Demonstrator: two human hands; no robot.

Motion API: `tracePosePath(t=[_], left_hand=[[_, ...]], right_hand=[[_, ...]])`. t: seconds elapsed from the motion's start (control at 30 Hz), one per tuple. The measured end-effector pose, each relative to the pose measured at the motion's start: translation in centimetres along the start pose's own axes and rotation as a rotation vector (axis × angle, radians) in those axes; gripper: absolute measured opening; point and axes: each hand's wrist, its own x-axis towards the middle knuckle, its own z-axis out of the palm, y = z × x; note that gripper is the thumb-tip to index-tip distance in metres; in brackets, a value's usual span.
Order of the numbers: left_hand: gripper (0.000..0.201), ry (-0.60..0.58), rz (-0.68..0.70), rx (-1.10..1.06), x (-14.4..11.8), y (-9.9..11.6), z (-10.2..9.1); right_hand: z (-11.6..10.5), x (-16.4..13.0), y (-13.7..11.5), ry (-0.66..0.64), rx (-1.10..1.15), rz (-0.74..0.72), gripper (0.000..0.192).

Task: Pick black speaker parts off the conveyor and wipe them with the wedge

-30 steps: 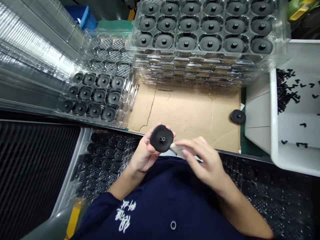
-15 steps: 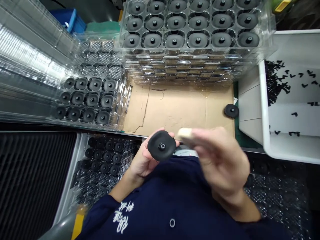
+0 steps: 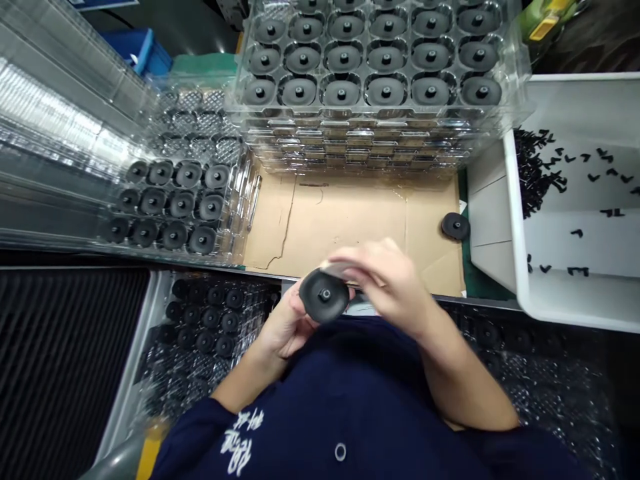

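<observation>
Above lap — left hand [image 3: 285, 327] grips disc [image 3: 324, 297] | right hand [image 3: 393, 283] blurred, maybe touching

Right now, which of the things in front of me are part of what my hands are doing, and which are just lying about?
In hand:
- black round disc, held by left hand
- right hand, at the disc; blurred, what it holds is unclear

Lying about:
- loose black disc on the cardboard sheet
- stacked clear trays of discs
- smaller tray of discs
- white bin with small black pieces
</observation>
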Motion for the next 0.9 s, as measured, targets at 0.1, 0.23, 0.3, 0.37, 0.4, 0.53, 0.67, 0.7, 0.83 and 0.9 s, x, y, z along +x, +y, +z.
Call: tracePosePath(t=[0.1,0.23,0.3,0.37,0.4,0.53,0.67,0.7,0.83,0.9], left_hand=[[0.073,-0.035,-0.018,-0.104,-0.2,0.7,0.0],[0.074,-0.046,-0.036,-0.157,-0.2,1.0,-0.2],[0.074,-0.033,-0.028,-0.162,-0.1,1.0,-0.2],[0.069,-0.024,0.008,-0.164,0.0,1.0,0.1],[0.065,-0.021,0.036,-0.164,0.1,1.0,0.3],[0.056,0.02,0.15,-0.127,0.2,0.7,1.4],[0.053,0.049,0.216,-0.085,0.1,0.6,1.1],[0.055,0.071,0.251,-0.073,0.0,0.7,0.7],[0.058,0.154,0.419,-0.038,-0.2,1.4,-0.9],[0.057,0.134,0.463,-0.036,-0.2,1.5,-1.0]], right_hand=[[0.1,-2.0,1.8,0.053,0.103,0.312,0.022],[3.1,-5.2,3.0,0.093,0.372,0.597,0.027],[3.9,-5.8,3.2,0.1,0.404,0.68,0.027],[3.3,-5.6,2.5,0.216,0.328,0.693,0.024],[2.6,-5.2,1.8,0.297,0.261,0.653,0.022],[0.8,-2.5,-2.4,0.379,0.004,0.183,0.026],[2.6,-1.2,-3.2,0.226,0.016,-0.153,0.026],[3.1,-1.5,-2.6,0.198,0.045,-0.122,0.024],[4.1,-4.5,0.6,0.21,0.102,0.264,0.018],[4.4,-6.1,1.6,0.28,0.146,0.472,0.018]])
